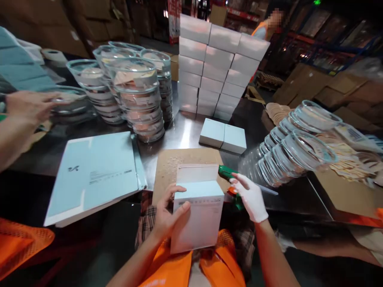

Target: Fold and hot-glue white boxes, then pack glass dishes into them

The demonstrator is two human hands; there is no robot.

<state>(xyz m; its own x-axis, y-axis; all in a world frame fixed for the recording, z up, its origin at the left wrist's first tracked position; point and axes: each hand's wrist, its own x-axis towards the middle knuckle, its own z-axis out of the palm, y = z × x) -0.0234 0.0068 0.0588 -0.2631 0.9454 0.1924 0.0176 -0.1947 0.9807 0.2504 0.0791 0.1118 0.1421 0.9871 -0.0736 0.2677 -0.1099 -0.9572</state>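
Fingers of my left hand (166, 217) are clasping the white box (200, 219), which is standing upright just nearer than the cardboard sheet (167, 165). At the sheet's right edge my gloved right hand (253, 198) is touching the green tool (226, 172); I cannot tell whether that grip is clenched.

From the box (197, 215): board (179, 167) at twelve, box pair (223, 137) at one, box wall (215, 67) behind it, dishes (140, 95) at eleven, cartons (95, 175) at nine, lids (293, 151) at three.

matt white cardboard box (199, 215), glossy steel table (185, 133), clear plastic lids (299, 151)
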